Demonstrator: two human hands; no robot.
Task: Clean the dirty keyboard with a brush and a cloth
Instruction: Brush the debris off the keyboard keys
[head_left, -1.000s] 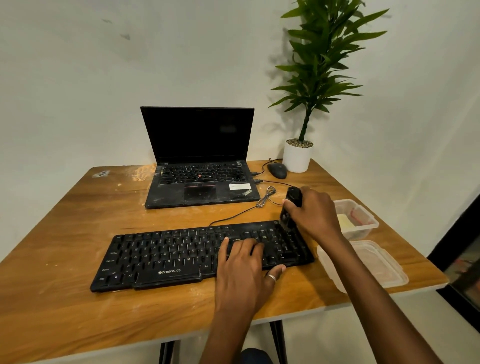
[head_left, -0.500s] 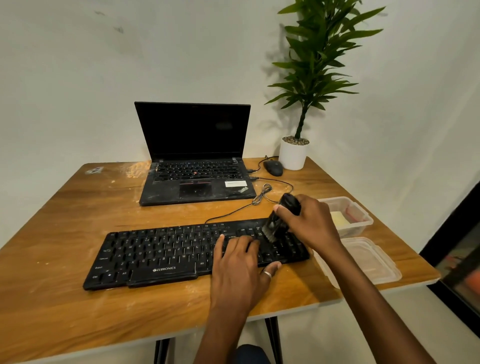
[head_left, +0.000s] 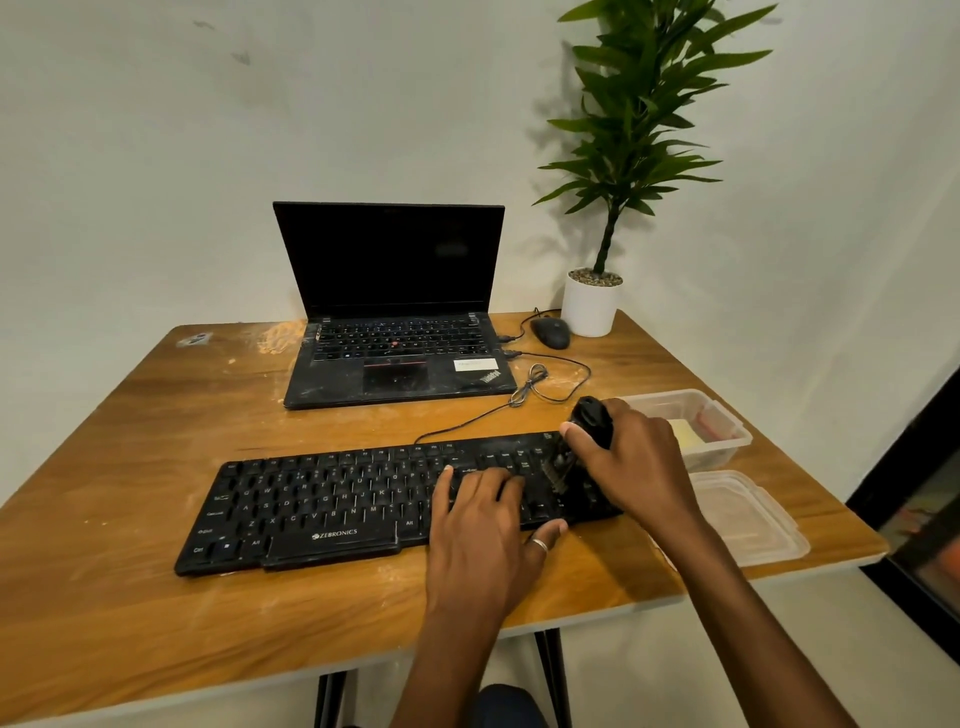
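A black dusty keyboard (head_left: 332, 506) lies across the front of the wooden table (head_left: 130, 597). My left hand (head_left: 480, 535) rests flat on its right half, fingers straight on the keys, holding it down. My right hand (head_left: 636, 460) grips a black brush (head_left: 589, 415) by its handle, with the bristles down on the keys at the keyboard's right end. A yellow cloth (head_left: 684, 434) lies in a clear plastic container (head_left: 719, 452) just right of that hand.
An open black laptop (head_left: 395, 353) stands behind the keyboard, with a mouse (head_left: 550, 332) and a potted plant (head_left: 592, 306) at the back right. The container's lid (head_left: 748, 519) lies by the right table edge. Cables (head_left: 535, 384) run between laptop and keyboard.
My right hand has swept the brush from the keyboard's middle-right toward its far right end. The left hand stays pressed on the keys.
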